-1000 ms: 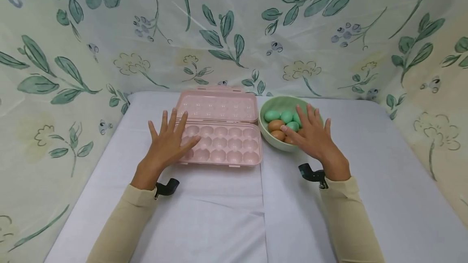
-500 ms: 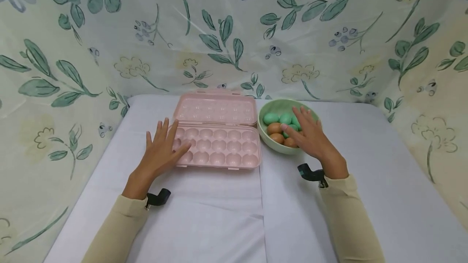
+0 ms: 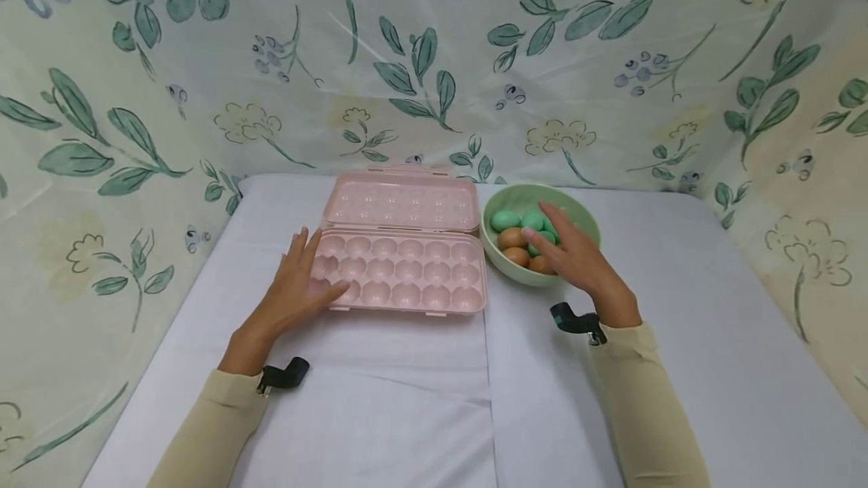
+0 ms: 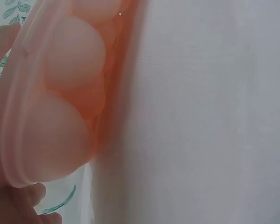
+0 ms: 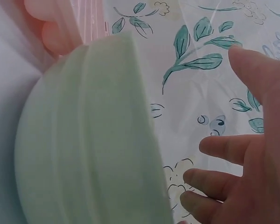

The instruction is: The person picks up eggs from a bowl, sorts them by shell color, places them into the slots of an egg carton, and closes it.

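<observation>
A pink egg carton (image 3: 407, 277) lies with its lid folded back, its round wells facing up. My left hand (image 3: 288, 292) is at its left end, fingers straight along the side and thumb stretched over the front left wells. In the left wrist view the fingers (image 4: 35, 192) show beside the carton's end (image 4: 56, 135). To the carton's right stands a pale green bowl (image 3: 498, 266) of green eggs (image 3: 505, 220) and brown eggs (image 3: 511, 238). My right hand (image 3: 583, 258) hovers over the bowl's right side, thumb and fingers spread, holding nothing; it hides part of the eggs.
A white cloth (image 3: 420, 413) with a seam covers the table. Behind and at both sides hangs a floral curtain (image 3: 325, 81). The carton's lid (image 3: 407, 200) lies toward the curtain, close to the bowl's left rim.
My left hand has moved left and down from over the wells to the carton's left end, fingers drawing together. The right hand has stayed over the bowl, its fingers turning edge-on.
</observation>
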Demonstrator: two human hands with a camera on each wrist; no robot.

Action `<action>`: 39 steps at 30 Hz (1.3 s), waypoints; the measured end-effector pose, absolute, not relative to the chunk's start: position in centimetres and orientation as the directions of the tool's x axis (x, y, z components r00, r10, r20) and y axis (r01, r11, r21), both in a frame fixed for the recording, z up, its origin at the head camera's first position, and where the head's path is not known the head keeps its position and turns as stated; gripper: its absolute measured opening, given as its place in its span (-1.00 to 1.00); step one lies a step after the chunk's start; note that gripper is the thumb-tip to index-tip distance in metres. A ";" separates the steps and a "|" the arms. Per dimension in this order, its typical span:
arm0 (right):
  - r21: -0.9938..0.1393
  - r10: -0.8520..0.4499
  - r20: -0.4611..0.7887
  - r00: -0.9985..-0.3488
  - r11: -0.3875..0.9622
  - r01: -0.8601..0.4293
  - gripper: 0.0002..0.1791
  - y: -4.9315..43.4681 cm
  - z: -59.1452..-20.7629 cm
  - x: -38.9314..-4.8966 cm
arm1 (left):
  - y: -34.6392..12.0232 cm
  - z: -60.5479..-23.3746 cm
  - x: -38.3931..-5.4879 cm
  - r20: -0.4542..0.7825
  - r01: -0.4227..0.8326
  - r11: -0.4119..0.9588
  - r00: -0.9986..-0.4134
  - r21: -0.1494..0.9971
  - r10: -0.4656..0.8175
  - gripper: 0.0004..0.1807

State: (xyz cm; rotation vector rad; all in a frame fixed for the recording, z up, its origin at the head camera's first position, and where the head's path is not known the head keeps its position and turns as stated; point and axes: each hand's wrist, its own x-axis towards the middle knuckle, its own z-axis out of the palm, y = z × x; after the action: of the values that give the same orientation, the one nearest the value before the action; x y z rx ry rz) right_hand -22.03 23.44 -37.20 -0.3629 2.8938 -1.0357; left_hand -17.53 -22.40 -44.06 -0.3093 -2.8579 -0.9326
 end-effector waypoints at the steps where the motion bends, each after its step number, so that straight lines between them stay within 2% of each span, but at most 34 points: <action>1: -0.637 -0.238 0.038 -0.971 0.743 -0.207 -0.12 23.5 -37.3 -22.2 | -22.4 -44.1 -17.5 0.166 0.223 0.783 -0.974 0.580 0.154 0.16; 10: -0.666 -0.235 0.031 -0.972 0.720 -0.195 -0.17 23.4 -38.2 -23.5 | -22.9 -44.3 -17.4 0.124 0.232 0.728 -0.972 0.645 0.201 0.32; 19: -0.662 -0.242 0.082 -0.967 0.712 -0.235 -0.17 23.1 -38.5 -24.6 | -23.4 -44.7 -17.1 0.111 0.277 0.723 -0.957 0.633 0.269 0.46; 28: -0.693 -0.257 0.165 -0.952 0.657 -0.297 -0.32 22.9 -39.4 -25.6 | -23.3 -45.5 -16.8 0.166 0.306 0.711 -0.951 0.633 0.262 0.42; 35: -0.719 -0.276 0.146 -0.950 0.631 -0.293 -0.40 22.7 -39.6 -25.9 | -23.5 -46.6 -16.4 0.202 0.277 0.681 -0.961 0.677 0.191 0.37; 39: -0.675 -0.278 0.126 -0.952 0.679 -0.288 -0.40 22.5 -39.8 -25.9 | -23.7 -47.0 -16.1 0.216 0.268 0.669 -0.963 0.693 0.162 0.36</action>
State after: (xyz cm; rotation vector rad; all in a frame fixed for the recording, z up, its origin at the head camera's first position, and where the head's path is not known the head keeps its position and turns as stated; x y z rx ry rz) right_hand -25.85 22.45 -39.75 -0.4868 2.8906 -1.1658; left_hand -16.12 -23.67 -47.02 -0.3550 -2.7442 -1.1721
